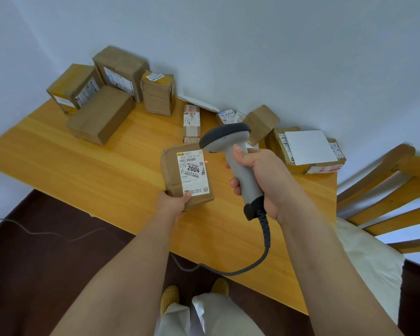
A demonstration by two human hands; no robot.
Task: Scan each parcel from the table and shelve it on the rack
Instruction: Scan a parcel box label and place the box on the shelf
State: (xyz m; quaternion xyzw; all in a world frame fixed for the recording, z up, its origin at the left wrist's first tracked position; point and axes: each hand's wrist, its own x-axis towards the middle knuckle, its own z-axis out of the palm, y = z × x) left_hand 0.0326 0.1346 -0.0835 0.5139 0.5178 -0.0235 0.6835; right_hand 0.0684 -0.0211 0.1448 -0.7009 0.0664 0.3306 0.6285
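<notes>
Bench (87,166): wooden top set against a pale wall, parcels ranged along its far edge, near half mostly bare.
Chair (388,190): wooden slatted back at the right end of the bench, a pale cushion below it.
Box stack (102,93): four brown cartons crowded at the far left corner; one lies flat in front, two stand behind it showing white labels, a smaller taped one stands just to their right.
Right-hand pile (306,151): flat cartons at the far right by the wall, a blank white sheet on top, a small brown box tilted beside them.
Middle parcels (192,122): a narrow labelled packet and a white mailer lying between the stack and the pile.
Parcel (187,175): brown padded packet held up over the middle of the bench, white label facing the camera, printed 2004, barcodes above the number.
Left hand (174,204): grips the parcel's lower edge, thumb on the bottom of the label.
Right hand (255,180): wrapped round the handle of the scanner.
Scanner (233,156): grey, dark head just right of the parcel, blocking part of the right-hand pile; coiled cable hangs off the bench edge.
Red dot (206,161): small light at the label's right edge.
Shoes (194,294): yellow, on the dark floor below.
</notes>
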